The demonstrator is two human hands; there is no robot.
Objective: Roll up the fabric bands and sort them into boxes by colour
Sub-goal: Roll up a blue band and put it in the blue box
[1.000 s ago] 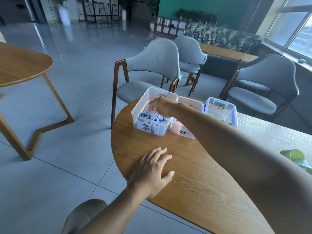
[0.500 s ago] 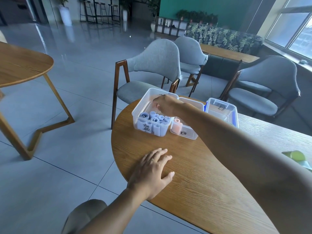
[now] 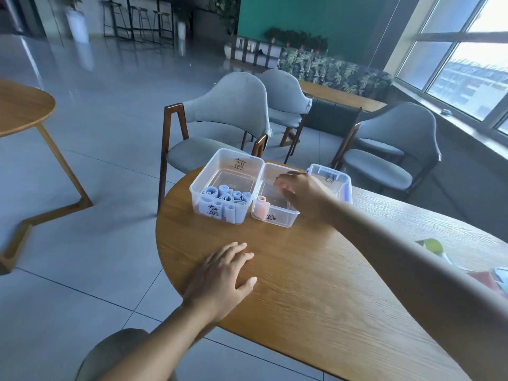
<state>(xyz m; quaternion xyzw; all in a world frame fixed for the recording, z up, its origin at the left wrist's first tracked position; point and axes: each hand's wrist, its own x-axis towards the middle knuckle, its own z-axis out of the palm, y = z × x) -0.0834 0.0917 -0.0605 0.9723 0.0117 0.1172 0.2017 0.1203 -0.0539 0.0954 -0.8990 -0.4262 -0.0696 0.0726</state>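
Three clear plastic boxes stand side by side at the far edge of the wooden table (image 3: 316,298). The left box (image 3: 209,171) holds several rolled blue bands (image 3: 228,198). The middle box (image 3: 277,218) holds one rolled pink band (image 3: 261,206) in its near left corner. The right box (image 3: 342,178) has blue clips and is partly hidden by my right hand (image 3: 301,192), which hovers over the middle box with fingers loosely curled and nothing in them. My left hand (image 3: 225,276) lies flat on the table, fingers spread.
Loose green bands (image 3: 431,246) and other coloured fabric (image 3: 497,276) lie at the table's right edge. Grey chairs (image 3: 228,111) stand right behind the boxes. Another wooden table (image 3: 22,108) is at far left across grey tiled floor.
My right hand has drawn back from the blue box to above the pink box, leaving the blue rolls uncovered. The left hand has stayed put.
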